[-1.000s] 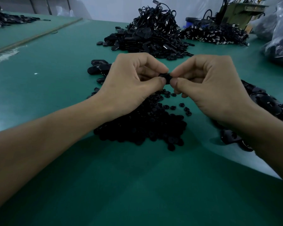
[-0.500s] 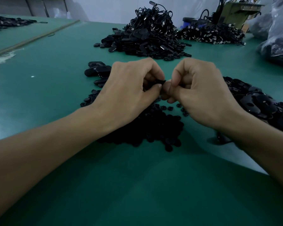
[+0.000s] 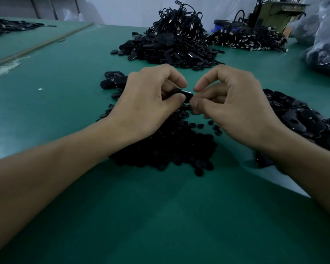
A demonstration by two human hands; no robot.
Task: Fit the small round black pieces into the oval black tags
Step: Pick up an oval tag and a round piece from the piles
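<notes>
The left hand (image 3: 147, 103) pinches an oval tag (image 3: 186, 94) between thumb and forefinger, above the pile of round pieces (image 3: 170, 145) on the green worktop (image 3: 65, 82). Half a second ago the right hand (image 3: 236, 109) pressed against it. Now its forefinger is lifted off and its thumb sits beside the tag's end. Whether its curled fingers hold a piece, I cannot tell.

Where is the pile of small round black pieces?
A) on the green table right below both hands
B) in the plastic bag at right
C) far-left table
A: the pile of small round black pieces lies on the green table just below the left hand, which pinches an oval black tag, and the right hand.
</notes>
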